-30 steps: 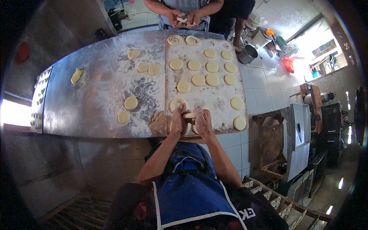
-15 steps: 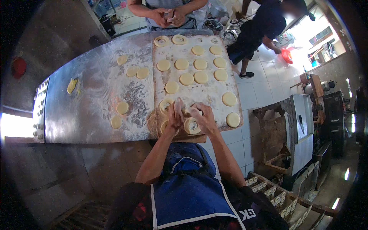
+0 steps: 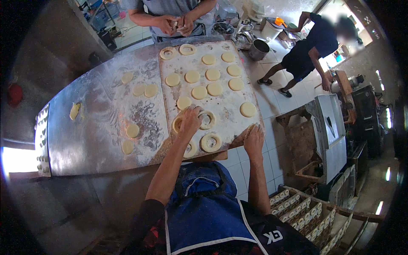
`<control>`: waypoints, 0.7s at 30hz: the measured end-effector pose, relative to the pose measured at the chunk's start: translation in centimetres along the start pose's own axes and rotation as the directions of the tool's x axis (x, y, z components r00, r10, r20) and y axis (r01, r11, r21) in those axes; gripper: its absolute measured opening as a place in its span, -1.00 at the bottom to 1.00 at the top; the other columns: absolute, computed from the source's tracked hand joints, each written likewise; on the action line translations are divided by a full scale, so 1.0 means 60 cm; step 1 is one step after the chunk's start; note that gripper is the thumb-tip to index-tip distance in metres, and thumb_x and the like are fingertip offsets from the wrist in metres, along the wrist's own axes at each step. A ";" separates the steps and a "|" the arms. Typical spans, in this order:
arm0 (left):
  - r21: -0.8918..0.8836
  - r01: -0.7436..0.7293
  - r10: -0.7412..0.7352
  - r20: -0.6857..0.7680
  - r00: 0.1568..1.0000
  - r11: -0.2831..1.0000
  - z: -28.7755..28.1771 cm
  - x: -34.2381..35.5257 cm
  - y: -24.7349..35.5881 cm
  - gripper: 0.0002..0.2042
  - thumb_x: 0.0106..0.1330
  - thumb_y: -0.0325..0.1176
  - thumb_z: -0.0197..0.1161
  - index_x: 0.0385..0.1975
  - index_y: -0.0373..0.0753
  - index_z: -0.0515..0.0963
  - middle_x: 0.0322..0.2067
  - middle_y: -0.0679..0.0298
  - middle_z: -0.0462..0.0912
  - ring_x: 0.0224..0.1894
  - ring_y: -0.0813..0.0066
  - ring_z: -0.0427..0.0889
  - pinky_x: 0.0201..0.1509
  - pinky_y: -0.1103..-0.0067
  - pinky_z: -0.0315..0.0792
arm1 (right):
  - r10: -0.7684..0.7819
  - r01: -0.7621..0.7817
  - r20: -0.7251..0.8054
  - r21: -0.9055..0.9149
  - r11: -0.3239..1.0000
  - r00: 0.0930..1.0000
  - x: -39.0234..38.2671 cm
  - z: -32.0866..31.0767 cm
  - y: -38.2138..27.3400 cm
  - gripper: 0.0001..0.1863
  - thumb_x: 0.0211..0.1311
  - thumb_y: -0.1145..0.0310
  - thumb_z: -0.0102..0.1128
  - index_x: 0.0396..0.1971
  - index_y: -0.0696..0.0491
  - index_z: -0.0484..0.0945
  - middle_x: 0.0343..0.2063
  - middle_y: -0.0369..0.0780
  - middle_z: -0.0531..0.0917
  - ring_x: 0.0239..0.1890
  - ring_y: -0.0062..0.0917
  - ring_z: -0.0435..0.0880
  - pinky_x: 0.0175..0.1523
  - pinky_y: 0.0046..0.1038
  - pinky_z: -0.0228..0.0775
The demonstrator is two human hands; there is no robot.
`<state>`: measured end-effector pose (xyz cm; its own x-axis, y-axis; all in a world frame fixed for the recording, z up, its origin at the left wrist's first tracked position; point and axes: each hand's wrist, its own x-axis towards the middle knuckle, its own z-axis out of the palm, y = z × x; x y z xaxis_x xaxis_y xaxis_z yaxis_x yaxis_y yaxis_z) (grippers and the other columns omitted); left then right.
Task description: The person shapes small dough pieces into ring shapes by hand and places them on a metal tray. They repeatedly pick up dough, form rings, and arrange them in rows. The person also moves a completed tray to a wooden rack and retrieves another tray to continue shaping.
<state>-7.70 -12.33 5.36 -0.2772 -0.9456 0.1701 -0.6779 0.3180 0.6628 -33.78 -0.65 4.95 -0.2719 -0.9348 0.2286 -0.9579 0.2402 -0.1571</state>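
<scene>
A board (image 3: 170, 97) dusted with flour carries rows of round, pale dough discs (image 3: 213, 75) and several dough rings (image 3: 211, 143) with a hole through the middle. My left hand (image 3: 191, 119) is over the board's near left part, fingers curled at the edge of a dough ring (image 3: 207, 120). It partly covers a second ring (image 3: 177, 124) on its left. At the near right corner my right hand (image 3: 254, 139) has its fingers closed over a dough disc, which it almost wholly hides. Another dough disc (image 3: 247, 109) lies just beyond that hand.
More discs (image 3: 132, 130) and a yellowish lump (image 3: 75, 111) lie on the metal table (image 3: 93, 127). Across it a co-worker's hands (image 3: 175, 25) work something small. Another person (image 3: 312, 53) stands at far right. A metal stand (image 3: 331, 123) and a rack (image 3: 297, 212) of rings are on the right.
My hands have parted: the right moved right to the corner disc, the left stayed by the rings. A ring now lies flat where both hands were. The person at the right has turned and moved.
</scene>
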 end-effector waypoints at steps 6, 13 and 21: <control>-0.116 -0.089 0.050 -0.298 0.953 0.989 -0.071 -0.042 -0.022 -0.71 0.12 -0.40 0.34 -0.15 -0.29 0.53 -0.20 0.02 0.58 -0.06 0.02 0.55 0.04 0.30 0.42 | 0.143 -0.154 0.173 0.051 0.987 0.975 0.038 -0.009 0.054 -0.53 0.00 0.32 0.29 -0.13 0.34 0.50 -0.12 0.11 0.55 -0.03 -0.03 0.51 0.08 -0.07 0.33; -0.070 0.260 -0.261 -0.484 0.836 0.963 -0.276 -0.249 -0.173 -0.84 0.21 -0.48 0.24 -0.22 -0.29 0.56 -0.23 0.08 0.57 -0.15 0.14 0.56 -0.09 0.37 0.43 | -0.022 -0.071 0.341 0.260 0.963 0.940 0.056 -0.071 0.040 -0.66 -0.07 0.27 0.41 -0.42 0.22 0.54 -0.55 -0.10 0.60 -0.44 -0.26 0.62 -0.30 -0.32 0.48; -0.248 0.470 -0.523 -0.546 0.654 0.847 -0.398 -0.423 -0.243 -0.87 0.28 -0.48 0.15 -0.22 -0.30 0.54 -0.28 0.13 0.55 -0.23 0.25 0.57 -0.18 0.46 0.42 | -0.564 0.103 0.212 0.874 0.474 0.798 0.122 -0.018 -0.360 -0.76 -0.01 0.43 0.42 -0.45 0.12 0.47 -0.58 -0.41 0.41 -0.48 -0.74 0.33 -0.40 -0.54 0.24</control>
<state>25.49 5.41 8.80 0.5449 -0.8225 0.1631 -0.5359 -0.1920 0.8221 -15.19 -12.37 11.04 0.3431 -0.9368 0.0677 -0.4018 -0.2116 -0.8909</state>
